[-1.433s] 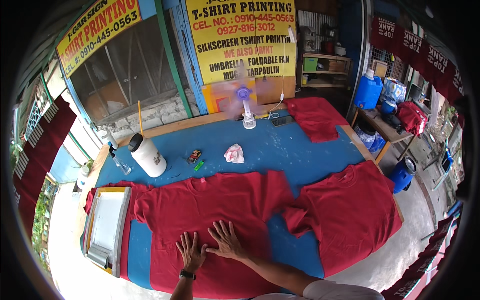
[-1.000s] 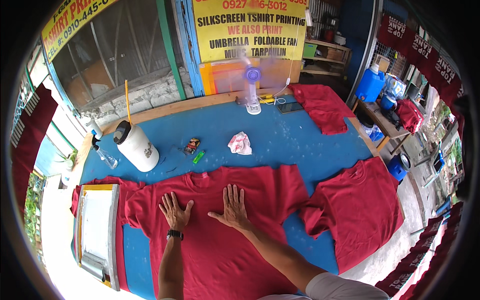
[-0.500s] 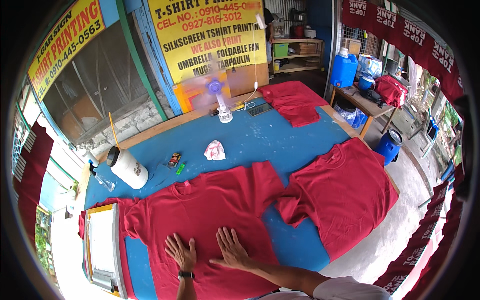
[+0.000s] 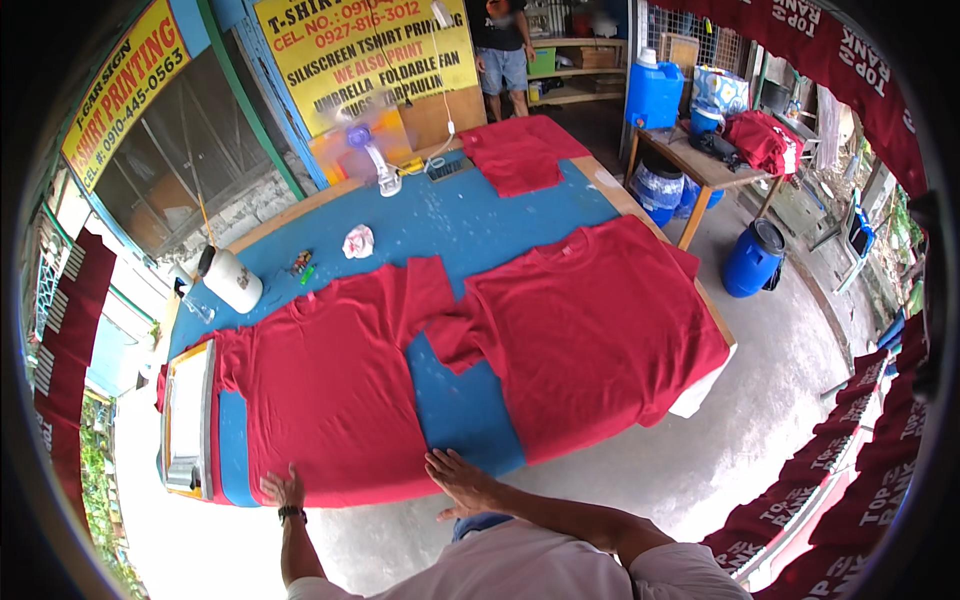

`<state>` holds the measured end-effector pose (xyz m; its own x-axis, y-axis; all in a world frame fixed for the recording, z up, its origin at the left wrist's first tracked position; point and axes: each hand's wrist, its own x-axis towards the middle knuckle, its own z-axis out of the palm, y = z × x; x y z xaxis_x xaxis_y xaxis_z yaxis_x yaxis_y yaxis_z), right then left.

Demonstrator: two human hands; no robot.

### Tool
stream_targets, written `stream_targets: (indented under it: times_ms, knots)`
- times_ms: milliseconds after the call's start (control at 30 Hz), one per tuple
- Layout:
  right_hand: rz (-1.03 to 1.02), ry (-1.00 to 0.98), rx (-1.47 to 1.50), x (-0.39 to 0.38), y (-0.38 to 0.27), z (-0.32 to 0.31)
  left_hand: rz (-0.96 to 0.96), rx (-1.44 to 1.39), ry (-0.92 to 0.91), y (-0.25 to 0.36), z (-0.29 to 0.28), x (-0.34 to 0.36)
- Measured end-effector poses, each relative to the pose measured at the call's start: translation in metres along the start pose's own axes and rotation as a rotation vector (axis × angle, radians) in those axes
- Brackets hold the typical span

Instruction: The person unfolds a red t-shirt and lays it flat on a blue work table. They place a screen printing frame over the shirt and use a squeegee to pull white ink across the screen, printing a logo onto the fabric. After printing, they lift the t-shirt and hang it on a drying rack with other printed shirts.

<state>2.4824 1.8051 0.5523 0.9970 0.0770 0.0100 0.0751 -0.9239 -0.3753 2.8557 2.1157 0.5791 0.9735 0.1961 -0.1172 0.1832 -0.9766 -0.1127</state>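
A dark red T-shirt [image 4: 330,390] lies spread flat on a blue-topped table [image 4: 462,415], its collar toward the far side. My left hand [image 4: 285,488] rests at the near hem, left of its middle, with fingers spread. At the hem's right corner is my right hand [image 4: 462,482], fingers stretched out and palm down; its fingertips reach the cloth. Neither hand grips anything. To the right, a second red T-shirt [image 4: 590,330] is laid out, its near right part hanging over the table edge. A printing screen frame [image 4: 207,420] stands at the left, with a squeegee [image 4: 184,472] at its near end.
On the table's far side are a white jug [image 4: 236,282], a spray bottle [image 4: 196,306], a crumpled cloth [image 4: 358,241], a green lighter [image 4: 307,274], a fan [image 4: 375,160] and another red shirt [image 4: 520,158]. A blue drum [image 4: 752,262] stands right. A person [image 4: 503,60] stands behind.
Both hands have slid from the middle of the T-shirt down to its near hem. The view has shifted, showing more of the near edge. A person has come into view at the back.
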Motion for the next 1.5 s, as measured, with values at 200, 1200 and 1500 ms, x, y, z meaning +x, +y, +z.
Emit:
stream_targets:
  times_ms: [200,1200,1500]
  knots:
    - [0.163,-0.085,0.687,-0.139,0.046,-0.051,0.847,-0.239,0.286,0.164,0.049,-0.212]
    - [0.799,0.459,0.171,-0.252,0.695,-0.246,1.037,-0.112,-0.024,0.644,0.007,-0.316]
    - [0.308,0.663,0.249,-0.448,0.527,-0.329,0.982,-1.072,-0.452,0.422,-0.122,-0.458]
